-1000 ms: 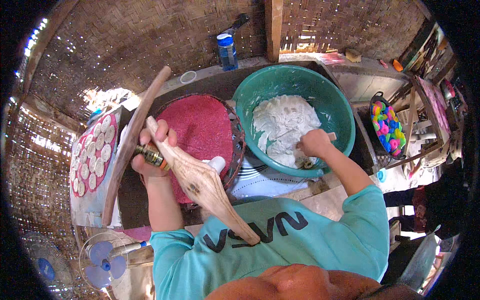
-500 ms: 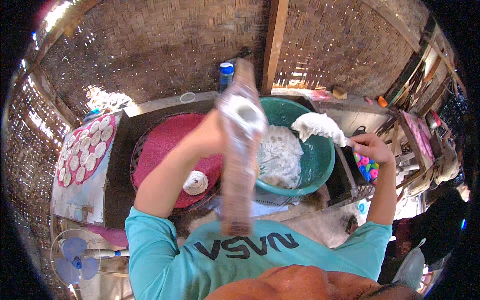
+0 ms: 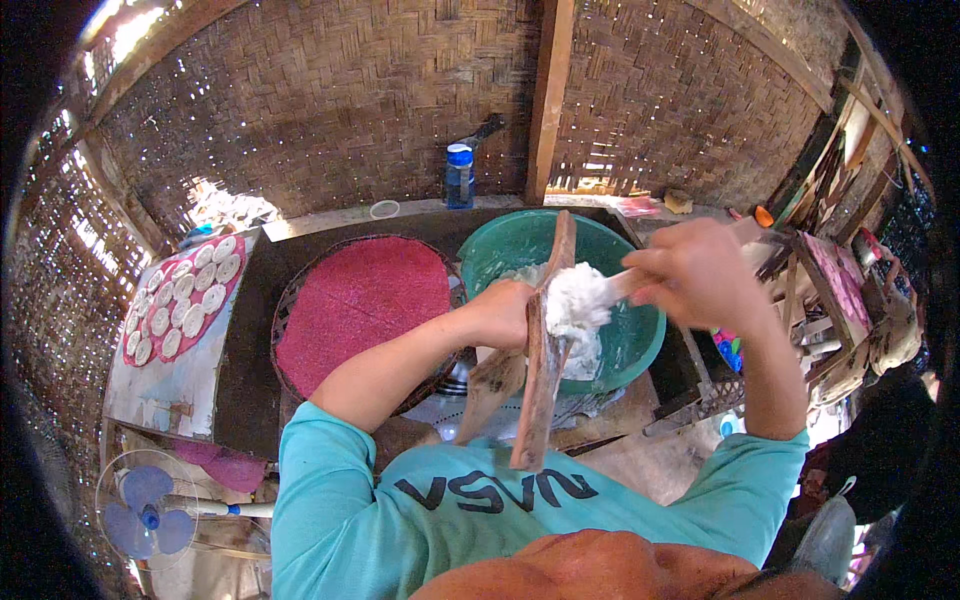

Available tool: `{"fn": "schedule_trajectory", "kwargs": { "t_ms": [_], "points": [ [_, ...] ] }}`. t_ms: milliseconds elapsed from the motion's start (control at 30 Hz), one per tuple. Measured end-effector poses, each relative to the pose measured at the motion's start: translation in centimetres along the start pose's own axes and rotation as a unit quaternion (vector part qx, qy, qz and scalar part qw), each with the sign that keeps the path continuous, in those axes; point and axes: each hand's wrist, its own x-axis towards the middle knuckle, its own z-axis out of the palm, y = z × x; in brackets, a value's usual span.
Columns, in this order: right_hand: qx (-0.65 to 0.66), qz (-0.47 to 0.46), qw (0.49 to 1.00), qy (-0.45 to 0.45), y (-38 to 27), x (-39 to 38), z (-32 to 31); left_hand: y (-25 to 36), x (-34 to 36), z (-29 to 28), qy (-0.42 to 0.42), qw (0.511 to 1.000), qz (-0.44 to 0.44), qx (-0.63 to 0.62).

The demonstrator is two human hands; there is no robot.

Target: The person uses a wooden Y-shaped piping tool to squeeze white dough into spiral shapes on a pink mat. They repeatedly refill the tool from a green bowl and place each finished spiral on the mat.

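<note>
The round plastic basin (image 3: 640, 340) is teal green, the sticky dough lump (image 3: 577, 300) white. The flat wooden paddle (image 3: 543, 370) is brown. The round woven mat (image 3: 360, 300) is deep red; the small round discs (image 3: 180, 295) are white on pink cloth.

A wooden paddle (image 3: 545, 350) stands on edge in the fingers of the left hand (image 3: 505, 312), running from the chest away toward the wall. A lump of dough (image 3: 575, 300) sits on the paddle, just right of those fingers. The right hand (image 3: 700, 275) is right of the dough, its fingers holding a scraper that touches it. A basin (image 3: 640, 340) lies beneath both hands. A round mat (image 3: 360, 305) lies left of the left-hand fingers, and a tray of discs (image 3: 180, 295) farther left. A bottle (image 3: 459, 176) stands beyond the fingers by the wall.
</note>
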Motion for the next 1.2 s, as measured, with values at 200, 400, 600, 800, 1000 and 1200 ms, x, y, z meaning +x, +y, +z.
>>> {"fn": "schedule_trajectory", "kwargs": {
  "t_ms": [200, 400, 600, 800, 1000, 1200],
  "points": [
    [-0.232, -0.105, 0.947, 0.196, -6.2, -0.5, 4.2, -1.3, 0.0, -1.0, 0.011, 1.000, -0.028, 0.006],
    [-0.165, -0.060, 0.969, 0.175, -4.0, -3.2, 3.3, -2.4, 0.4, -0.1, 0.072, 0.994, -0.018, 0.078],
    [-0.106, 0.080, 0.957, 0.256, -0.2, -5.3, -0.9, -9.2, 3.1, 1.0, 0.167, 0.986, -0.025, 0.007],
    [-0.108, 0.039, 0.974, 0.193, -0.1, -3.2, -2.0, -3.3, 2.8, -0.4, 0.145, 0.989, 0.002, 0.003],
    [-0.109, -0.016, 0.978, 0.175, -1.4, -0.3, -0.7, -1.3, 3.0, -0.5, 0.133, 0.991, -0.003, 0.011],
    [-0.172, -0.111, 0.960, 0.190, -3.1, 1.6, 2.2, -2.2, 3.5, -0.1, 0.086, 0.996, -0.028, -0.004]
  ]
}}
